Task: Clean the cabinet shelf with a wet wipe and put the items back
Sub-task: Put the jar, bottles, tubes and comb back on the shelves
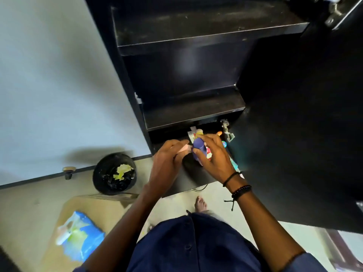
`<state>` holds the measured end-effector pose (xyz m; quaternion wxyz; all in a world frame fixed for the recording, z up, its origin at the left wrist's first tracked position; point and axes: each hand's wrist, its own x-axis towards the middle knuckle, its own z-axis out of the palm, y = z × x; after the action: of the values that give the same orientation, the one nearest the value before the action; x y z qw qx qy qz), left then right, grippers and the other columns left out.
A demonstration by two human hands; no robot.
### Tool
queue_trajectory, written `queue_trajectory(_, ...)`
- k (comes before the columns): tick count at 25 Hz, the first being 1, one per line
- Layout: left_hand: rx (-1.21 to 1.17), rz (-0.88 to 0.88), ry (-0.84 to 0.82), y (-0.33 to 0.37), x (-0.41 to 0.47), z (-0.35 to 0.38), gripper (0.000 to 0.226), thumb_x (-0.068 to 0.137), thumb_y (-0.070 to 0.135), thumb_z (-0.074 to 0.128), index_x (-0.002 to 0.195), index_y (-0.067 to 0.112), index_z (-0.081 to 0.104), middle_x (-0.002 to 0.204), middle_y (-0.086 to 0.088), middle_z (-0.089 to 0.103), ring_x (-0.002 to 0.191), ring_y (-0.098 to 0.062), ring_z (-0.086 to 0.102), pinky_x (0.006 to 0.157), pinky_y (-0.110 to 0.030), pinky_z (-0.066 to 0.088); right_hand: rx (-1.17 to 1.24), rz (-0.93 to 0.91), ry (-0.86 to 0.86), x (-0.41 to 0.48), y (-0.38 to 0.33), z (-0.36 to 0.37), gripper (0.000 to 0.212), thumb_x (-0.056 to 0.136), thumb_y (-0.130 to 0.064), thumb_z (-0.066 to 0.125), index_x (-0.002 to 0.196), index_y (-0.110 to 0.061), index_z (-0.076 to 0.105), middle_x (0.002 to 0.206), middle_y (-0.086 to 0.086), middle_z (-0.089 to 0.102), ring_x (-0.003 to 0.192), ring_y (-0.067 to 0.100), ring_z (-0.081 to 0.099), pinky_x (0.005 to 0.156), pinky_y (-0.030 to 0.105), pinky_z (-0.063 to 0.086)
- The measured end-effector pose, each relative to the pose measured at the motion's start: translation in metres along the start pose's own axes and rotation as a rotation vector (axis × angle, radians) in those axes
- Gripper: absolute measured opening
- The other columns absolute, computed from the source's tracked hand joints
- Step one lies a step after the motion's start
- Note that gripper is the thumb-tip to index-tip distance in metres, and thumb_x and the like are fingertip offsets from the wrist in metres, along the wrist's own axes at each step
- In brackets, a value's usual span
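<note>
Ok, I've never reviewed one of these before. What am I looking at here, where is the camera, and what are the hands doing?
There is no machine here. A person wears a wide-angle camera on the head, so this single picture looks down over their own arms and dark blue clothing.

In front stands a black cabinet with its door swung open to the right. The two upper shelves look bare. Both hands work at the lowest shelf. The right hand grips a purple bottle; the left hand holds something pale pink, which I cannot identify. Behind them lie a few small colourful packets, too blurred to name.

On the floor to the left sit a black bin with crumpled yellowish waste inside, and a blue pack of wet wipes on a brown cardboard sheet.
</note>
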<state>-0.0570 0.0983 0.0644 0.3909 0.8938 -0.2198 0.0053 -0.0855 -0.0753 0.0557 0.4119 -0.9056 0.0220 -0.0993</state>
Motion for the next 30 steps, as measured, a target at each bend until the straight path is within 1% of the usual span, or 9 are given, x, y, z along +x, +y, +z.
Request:
queue_trajectory(1,0.008,-0.002,0.003,-0.002,-0.007,-0.014,0.027,0.096,0.024,0.051,0.119,0.016,0.063,0.115,-0.005,0.063,0.1,-0.011,0.057,0.083,0.0,0.035,0.018,-0.011,-0.023,-0.005,-0.011,0.004,0.044,0.087,-0.035,0.058,0.123,-0.009,0.055,0.12,0.005,0.057,0.105,0.007,0.05,0.095,0.026,0.046)
queue_trajectory(2,0.009,-0.007,0.007,-0.004,-0.012,-0.025,0.029,0.094,0.025,0.052,0.121,0.016,0.062,0.116,-0.004,0.063,0.1,-0.012,0.058,0.083,0.001,0.035,0.03,-0.026,-0.051,-0.009,-0.023,0.006,0.044,0.088,-0.035,0.057,0.125,-0.012,0.053,0.121,0.004,0.058,0.106,0.01,0.053,0.094,0.03,0.048)
queue_trajectory(5,-0.057,-0.026,0.059,0.0,-0.022,-0.058,0.035,0.093,0.028,0.059,0.127,0.021,0.058,0.122,0.003,0.062,0.102,-0.005,0.056,0.085,-0.005,0.04,-0.003,-0.06,-0.135,-0.011,-0.052,0.004,0.045,0.092,-0.043,0.053,0.132,-0.025,0.044,0.124,-0.004,0.059,0.107,0.012,0.058,0.092,0.035,0.052)
queue_trajectory(10,-0.166,0.001,0.204,0.033,-0.01,-0.113,0.039,0.086,0.032,0.067,0.123,0.024,0.058,0.118,0.01,0.062,0.099,-0.005,0.059,0.08,-0.004,0.042,0.008,-0.134,-0.066,0.006,-0.114,-0.024,0.048,0.091,-0.046,0.053,0.135,-0.034,0.038,0.125,-0.013,0.058,0.109,0.004,0.058,0.092,0.028,0.054)
queue_trajectory(13,-0.221,0.04,0.284,0.064,0.007,-0.145,0.04,0.083,0.034,0.069,0.12,0.026,0.059,0.114,0.012,0.063,0.095,-0.006,0.062,0.079,-0.012,0.051,0.086,-0.174,0.0,0.023,-0.152,-0.052,0.048,0.087,-0.044,0.059,0.13,-0.028,0.044,0.114,-0.021,0.06,0.101,-0.002,0.061,0.088,0.026,0.056)
queue_trajectory(17,-0.255,0.122,0.424,0.11,0.032,-0.19,0.045,0.075,0.046,0.068,0.114,0.026,0.062,0.103,0.021,0.059,0.081,0.004,0.06,0.068,-0.004,0.049,0.173,-0.266,0.09,0.049,-0.198,-0.097,0.048,0.081,-0.04,0.065,0.123,-0.018,0.055,0.114,-0.006,0.067,0.101,0.006,0.066,0.085,0.03,0.058)
queue_trajectory(22,-0.253,0.28,0.525,0.171,0.057,-0.242,0.05,0.07,0.054,0.063,0.111,0.026,0.064,0.096,0.025,0.059,0.076,0.011,0.061,0.065,0.002,0.045,0.294,-0.435,0.154,0.077,-0.251,-0.154,0.043,0.081,-0.032,0.068,0.119,-0.013,0.059,0.109,-0.003,0.07,0.098,0.009,0.068,0.083,0.035,0.058)
queue_trajectory(27,-0.202,0.408,0.59,0.241,0.079,-0.293,0.057,0.066,0.059,0.061,0.11,0.023,0.065,0.094,0.018,0.065,0.074,0.006,0.065,0.061,-0.003,0.05,0.357,-0.59,0.21,0.102,-0.301,-0.215,0.044,0.077,-0.042,0.068,0.112,-0.015,0.063,0.099,0.0,0.074,0.09,0.015,0.071,0.077,0.041,0.059)
queue_trajectory(30,-0.179,0.443,0.626,0.272,0.091,-0.32,0.056,0.064,0.061,0.06,0.103,0.021,0.067,0.095,0.01,0.07,0.077,0.0,0.067,0.065,-0.016,0.056,0.372,-0.648,0.207,0.116,-0.327,-0.243,0.045,0.075,-0.042,0.068,0.11,-0.014,0.064,0.097,0.001,0.074,0.088,0.016,0.072,0.07,0.037,0.058)
